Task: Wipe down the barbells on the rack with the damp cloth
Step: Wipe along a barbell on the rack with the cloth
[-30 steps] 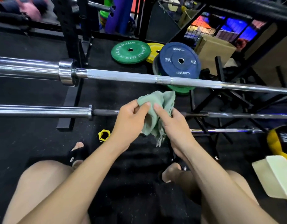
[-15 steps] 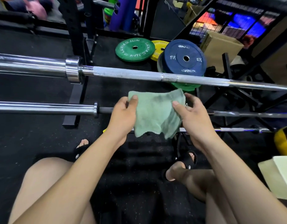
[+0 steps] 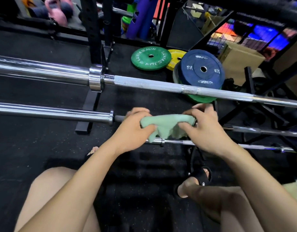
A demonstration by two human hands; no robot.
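Note:
Three barbells lie across the rack in front of me. The top barbell point(image 3: 144, 84) is bright and knurled, the middle barbell point(image 3: 52, 113) has a dark shaft, and the lowest barbell point(image 3: 245, 145) is thin. A pale green cloth point(image 3: 168, 124) is draped over the middle bar's shaft just right of its collar. My left hand point(image 3: 136, 129) grips the cloth's left end and my right hand point(image 3: 201, 128) grips its right end, both curled around cloth and bar. The shaft under the cloth is hidden.
Green point(image 3: 151, 58), yellow point(image 3: 177, 58) and blue point(image 3: 202, 69) weight plates lie on the black floor beyond the bars. A black rack upright point(image 3: 92, 39) stands at left. A cardboard box point(image 3: 240, 61) sits at back right. My knees and sandalled feet are below.
The cloth went from bunched between my hands, to spread open, to laid over the middle barbell with both hands now gripping it there.

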